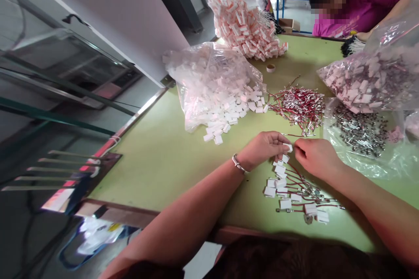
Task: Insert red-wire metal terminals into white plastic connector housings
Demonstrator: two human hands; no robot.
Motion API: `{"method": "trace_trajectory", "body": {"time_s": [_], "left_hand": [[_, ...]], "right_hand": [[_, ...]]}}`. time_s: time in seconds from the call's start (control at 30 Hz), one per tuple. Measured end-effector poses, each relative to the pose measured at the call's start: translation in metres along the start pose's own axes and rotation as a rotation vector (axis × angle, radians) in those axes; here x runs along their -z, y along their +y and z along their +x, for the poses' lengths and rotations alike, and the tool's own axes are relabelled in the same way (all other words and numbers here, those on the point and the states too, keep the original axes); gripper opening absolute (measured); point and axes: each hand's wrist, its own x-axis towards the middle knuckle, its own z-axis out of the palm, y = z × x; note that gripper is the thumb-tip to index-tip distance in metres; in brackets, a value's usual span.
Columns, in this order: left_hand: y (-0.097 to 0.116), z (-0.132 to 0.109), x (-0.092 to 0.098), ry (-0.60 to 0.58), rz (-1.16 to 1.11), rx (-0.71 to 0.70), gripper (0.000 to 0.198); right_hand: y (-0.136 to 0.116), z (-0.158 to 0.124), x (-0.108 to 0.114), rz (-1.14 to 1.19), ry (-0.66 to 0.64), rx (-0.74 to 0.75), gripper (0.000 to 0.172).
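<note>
My left hand [263,148] pinches a small white plastic housing [288,147] over the green table [157,157]. My right hand [314,153] meets it from the right, fingers closed on a thin red wire that runs to the housing. Just below both hands lies a small pile of finished pieces [294,194], white housings with red wires attached. A heap of loose red wires with metal ends [299,105] lies just beyond my hands. A silver bracelet [238,165] sits on my left wrist.
A clear bag spilling white housings [216,87] lies at centre left. A pink-and-white heap [244,24] is at the back. More bags of parts [363,80] and metal pieces [363,133] lie right. A person in a magenta shirt [360,2] sits opposite.
</note>
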Motion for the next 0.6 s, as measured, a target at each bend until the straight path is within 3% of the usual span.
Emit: {"method": "trace_trajectory", "body": {"time_s": [0.23, 0.37, 0.43, 0.53, 0.6], "left_hand": [[-0.01, 0.005, 0.001, -0.095, -0.082, -0.023, 0.026], [0.0, 0.005, 0.005, -0.134, 0.094, -0.014, 0.025], [0.012, 0.009, 0.013, 0.023, 0.319, -0.086, 0.026], [0.027, 0.028, 0.033, 0.542, 0.712, -0.272, 0.034], [0.032, 0.047, 0.044, 0.654, 0.95, -0.338, 0.036]], "right_hand": [[0.0, -0.003, -0.008, 0.123, 0.002, 0.036, 0.025], [-0.001, -0.006, -0.006, 0.099, -0.042, 0.022, 0.025], [-0.006, -0.01, -0.003, 0.063, -0.076, 0.018, 0.025], [-0.013, -0.013, 0.002, 0.095, -0.148, 0.134, 0.023], [-0.012, -0.01, 0.003, 0.154, -0.127, 0.197, 0.026]]}}
